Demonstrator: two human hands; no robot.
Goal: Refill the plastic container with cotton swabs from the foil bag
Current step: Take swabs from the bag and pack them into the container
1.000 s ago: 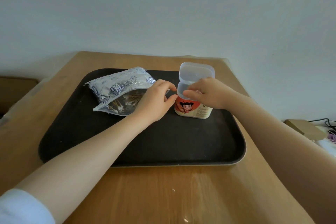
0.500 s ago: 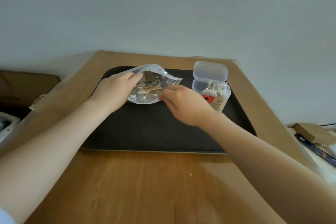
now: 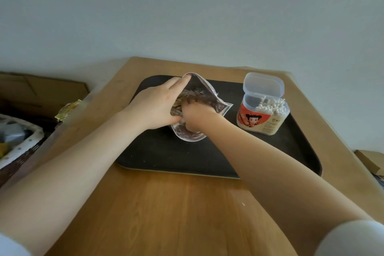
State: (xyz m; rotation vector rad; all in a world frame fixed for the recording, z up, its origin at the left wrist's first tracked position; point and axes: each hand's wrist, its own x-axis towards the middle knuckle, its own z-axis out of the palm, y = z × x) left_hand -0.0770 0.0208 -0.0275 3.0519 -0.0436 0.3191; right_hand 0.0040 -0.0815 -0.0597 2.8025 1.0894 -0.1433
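From the head view, the left hand (image 3: 154,107) is seen laid flat against the near-left side of the foil bag (image 3: 209,101), fingers extended, so that the bag's mouth is propped open; nothing is gripped in a closed fist, the bag wall being pressed and held rather than pinched. The right hand (image 3: 196,117) is pushed into the bag's mouth with its fingers curled down and hidden inside; whether swabs are already clamped between them cannot be told. The two hands are touching one another at the bag.

The bag is lying on the dark tray (image 3: 187,158), toward its far middle, and a mass of cotton swabs (image 3: 187,94) is visible through its opening. The plastic container (image 3: 262,114) is standing upright on the right part of the same tray, apart from the bag, with its hinged lid (image 3: 264,84) tipped back and open. White swab tips (image 3: 271,106) are seen inside it on the right side, while the left side appears unfilled. The tray is resting on a wooden table (image 3: 170,214).

The step in hand is judged to be the gathering of a bundle from the bag. For the next move, a bundle would need to be clamped with its sticks aligned, withdrawn past the bag's lip without being scattered, carried to the right, and lowered upright into the container's empty side.
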